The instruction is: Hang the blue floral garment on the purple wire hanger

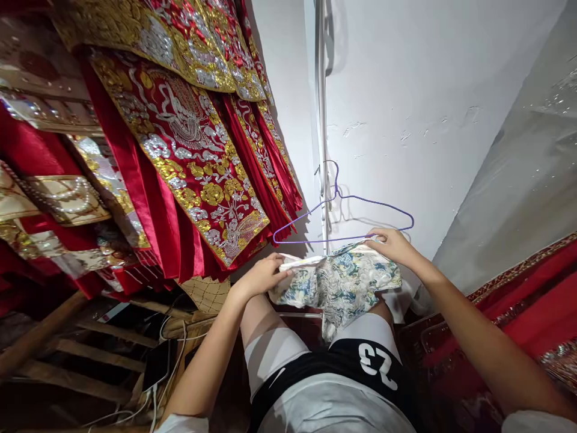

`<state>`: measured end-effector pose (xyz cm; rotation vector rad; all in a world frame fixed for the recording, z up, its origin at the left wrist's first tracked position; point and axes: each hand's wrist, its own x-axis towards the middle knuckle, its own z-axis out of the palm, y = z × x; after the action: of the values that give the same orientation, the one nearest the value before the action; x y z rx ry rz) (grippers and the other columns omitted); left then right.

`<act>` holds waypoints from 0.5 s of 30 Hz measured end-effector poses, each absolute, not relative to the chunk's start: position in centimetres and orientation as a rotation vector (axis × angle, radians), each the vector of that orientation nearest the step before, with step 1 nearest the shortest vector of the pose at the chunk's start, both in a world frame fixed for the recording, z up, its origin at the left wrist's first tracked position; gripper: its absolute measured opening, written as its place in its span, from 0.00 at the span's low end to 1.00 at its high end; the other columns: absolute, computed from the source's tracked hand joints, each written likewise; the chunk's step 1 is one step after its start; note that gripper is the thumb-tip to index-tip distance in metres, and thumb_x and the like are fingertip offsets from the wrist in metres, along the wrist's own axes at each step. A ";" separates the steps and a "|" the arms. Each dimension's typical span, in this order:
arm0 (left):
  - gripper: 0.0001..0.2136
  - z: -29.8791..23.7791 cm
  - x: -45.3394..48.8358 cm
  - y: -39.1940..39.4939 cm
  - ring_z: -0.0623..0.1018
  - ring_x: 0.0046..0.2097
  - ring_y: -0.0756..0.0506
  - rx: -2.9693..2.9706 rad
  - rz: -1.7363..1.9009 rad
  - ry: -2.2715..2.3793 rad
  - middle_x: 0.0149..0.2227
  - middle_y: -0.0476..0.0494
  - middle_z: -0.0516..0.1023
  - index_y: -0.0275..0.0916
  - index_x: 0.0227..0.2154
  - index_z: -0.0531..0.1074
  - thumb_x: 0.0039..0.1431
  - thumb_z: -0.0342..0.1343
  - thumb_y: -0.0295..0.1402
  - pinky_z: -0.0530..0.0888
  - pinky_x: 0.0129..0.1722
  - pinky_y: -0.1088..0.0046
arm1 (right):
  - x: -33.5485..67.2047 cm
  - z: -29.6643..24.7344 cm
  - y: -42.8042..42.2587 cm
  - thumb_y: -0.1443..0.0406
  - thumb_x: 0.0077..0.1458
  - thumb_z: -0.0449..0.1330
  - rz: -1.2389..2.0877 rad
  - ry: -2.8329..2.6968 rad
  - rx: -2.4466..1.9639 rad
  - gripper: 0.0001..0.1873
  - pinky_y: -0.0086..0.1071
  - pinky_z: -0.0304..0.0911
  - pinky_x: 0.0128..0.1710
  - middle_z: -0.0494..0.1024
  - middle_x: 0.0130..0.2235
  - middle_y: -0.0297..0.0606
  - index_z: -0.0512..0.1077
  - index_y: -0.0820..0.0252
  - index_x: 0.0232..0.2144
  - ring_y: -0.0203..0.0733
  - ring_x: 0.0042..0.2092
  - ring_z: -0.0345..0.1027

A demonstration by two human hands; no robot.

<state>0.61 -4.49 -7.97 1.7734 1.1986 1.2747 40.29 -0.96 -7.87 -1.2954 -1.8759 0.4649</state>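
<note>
A small floral garment [339, 280], white with blue and gold pattern, is held spread out over my lap. My left hand [261, 275] grips its left edge with closed fingers. My right hand [391, 244] grips its right top edge together with the lower bar of a purple wire hanger [356, 207]. The hanger's hook points up against the white wall.
Red robes with gold and silver embroidery [189, 150] hang close on the left. More red embroidered cloth [532, 300] lies at the right. A white pipe [321, 120] runs up the white wall. Wooden slats and cables [135, 361] sit at lower left.
</note>
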 end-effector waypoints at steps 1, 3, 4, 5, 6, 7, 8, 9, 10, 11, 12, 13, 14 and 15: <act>0.14 -7.2 0.5 -3.9 0.81 0.35 0.40 1.886 1.238 1.196 0.32 0.42 0.81 0.43 0.24 0.79 0.37 0.75 0.42 0.76 0.42 0.69 | 40.4 -7.4 -1.5 0.53 0.53 0.63 0.452 -1.878 -1.319 0.15 0.35 0.60 0.35 0.81 0.32 0.38 0.79 0.58 0.34 0.45 0.33 0.70; 0.11 -5.7 0.5 -2.7 0.81 0.40 0.38 2.159 1.096 1.218 0.37 0.40 0.80 0.41 0.26 0.80 0.45 0.70 0.43 0.76 0.48 0.66 | 40.4 -6.7 -2.3 0.51 0.54 0.63 0.440 -1.874 -1.352 0.17 0.33 0.55 0.30 0.76 0.25 0.35 0.79 0.58 0.34 0.42 0.28 0.65; 0.10 -5.1 0.5 -2.2 0.80 0.43 0.37 2.242 1.082 1.254 0.38 0.38 0.80 0.41 0.26 0.79 0.48 0.68 0.42 0.76 0.51 0.64 | 40.3 -6.5 -2.6 0.49 0.54 0.63 0.443 -1.873 -1.362 0.19 0.33 0.53 0.29 0.72 0.23 0.33 0.79 0.58 0.35 0.40 0.26 0.61; 0.09 -4.6 0.5 -1.9 0.80 0.46 0.36 2.307 1.075 1.291 0.40 0.37 0.79 0.41 0.26 0.79 0.49 0.66 0.41 0.75 0.54 0.62 | 40.2 -6.4 -2.9 0.48 0.54 0.63 0.451 -1.874 -1.370 0.20 0.33 0.50 0.28 0.69 0.21 0.31 0.79 0.58 0.36 0.39 0.25 0.58; 0.08 -4.3 0.4 -1.7 0.79 0.50 0.34 2.360 1.074 1.324 0.43 0.36 0.79 0.41 0.26 0.78 0.50 0.65 0.40 0.74 0.56 0.60 | 40.1 -6.4 -3.1 0.48 0.55 0.62 0.460 -1.880 -1.378 0.20 0.33 0.48 0.27 0.67 0.20 0.29 0.78 0.58 0.36 0.38 0.24 0.56; 0.07 -4.1 0.4 -1.7 0.77 0.54 0.33 2.400 1.079 1.348 0.45 0.35 0.79 0.41 0.25 0.78 0.51 0.64 0.38 0.73 0.59 0.59 | 40.0 -6.4 -3.3 0.48 0.56 0.61 0.460 -1.890 -1.387 0.20 0.33 0.47 0.27 0.64 0.20 0.28 0.78 0.57 0.36 0.38 0.23 0.54; 0.06 -4.0 0.2 -1.8 0.75 0.58 0.32 2.428 1.087 1.362 0.47 0.34 0.79 0.41 0.26 0.77 0.51 0.63 0.37 0.72 0.60 0.58 | 39.8 -6.4 -3.5 0.48 0.57 0.60 0.451 -1.903 -1.396 0.20 0.33 0.47 0.27 0.63 0.19 0.28 0.77 0.57 0.36 0.38 0.24 0.54; 0.05 -4.0 0.1 -2.1 0.74 0.60 0.31 2.447 1.090 1.367 0.49 0.34 0.78 0.41 0.26 0.77 0.51 0.62 0.36 0.71 0.62 0.57 | 39.7 -6.4 -3.6 0.48 0.58 0.59 0.434 -1.916 -1.402 0.19 0.33 0.47 0.28 0.63 0.20 0.28 0.77 0.56 0.35 0.38 0.24 0.54; 0.04 -4.0 -0.1 -2.4 0.74 0.61 0.31 2.458 1.087 1.369 0.51 0.34 0.78 0.41 0.26 0.77 0.51 0.61 0.35 0.70 0.62 0.57 | 39.5 -6.5 -3.7 0.48 0.59 0.59 0.416 -1.929 -1.404 0.19 0.33 0.48 0.28 0.64 0.21 0.29 0.76 0.56 0.34 0.38 0.25 0.56; 0.04 -4.0 -0.3 -2.8 0.74 0.60 0.30 2.462 1.080 1.368 0.53 0.34 0.78 0.41 0.26 0.77 0.52 0.61 0.35 0.70 0.62 0.57 | 39.4 -6.5 -3.8 0.48 0.60 0.58 0.399 -1.942 -1.403 0.19 0.33 0.49 0.29 0.66 0.22 0.30 0.76 0.56 0.33 0.39 0.26 0.57; 0.05 -4.0 -0.5 -3.3 0.75 0.59 0.30 2.460 1.067 1.363 0.54 0.35 0.78 0.41 0.26 0.77 0.52 0.61 0.36 0.71 0.62 0.57 | 39.2 -6.5 -3.9 0.48 0.60 0.58 0.388 -1.957 -1.397 0.19 0.33 0.50 0.29 0.68 0.23 0.32 0.75 0.56 0.32 0.39 0.27 0.59; 0.05 -3.9 -0.7 -3.8 0.76 0.58 0.31 2.456 1.050 1.354 0.54 0.35 0.78 0.41 0.26 0.78 0.53 0.61 0.36 0.71 0.61 0.57 | 39.1 -6.6 -4.0 0.48 0.61 0.57 0.385 -1.969 -1.393 0.19 0.33 0.50 0.30 0.70 0.25 0.33 0.75 0.56 0.32 0.40 0.28 0.60; 0.05 -3.9 -0.9 -4.3 0.77 0.58 0.31 2.451 1.035 1.340 0.54 0.36 0.79 0.41 0.27 0.79 0.53 0.62 0.36 0.72 0.60 0.58 | 38.9 -6.6 -4.0 0.47 0.61 0.56 0.382 -1.977 -1.393 0.20 0.33 0.50 0.30 0.71 0.25 0.34 0.74 0.56 0.31 0.40 0.28 0.60; 0.05 -3.9 -1.1 -4.7 0.77 0.58 0.31 2.444 1.026 1.326 0.54 0.36 0.79 0.42 0.29 0.80 0.53 0.62 0.36 0.72 0.59 0.59 | 38.8 -6.7 -4.1 0.47 0.62 0.56 0.375 -1.979 -1.399 0.21 0.33 0.50 0.30 0.71 0.25 0.34 0.73 0.56 0.30 0.40 0.28 0.60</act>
<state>-1.06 -4.71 -3.85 2.4437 1.3259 1.0255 38.80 -4.06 -6.68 -1.3987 -1.9794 0.3754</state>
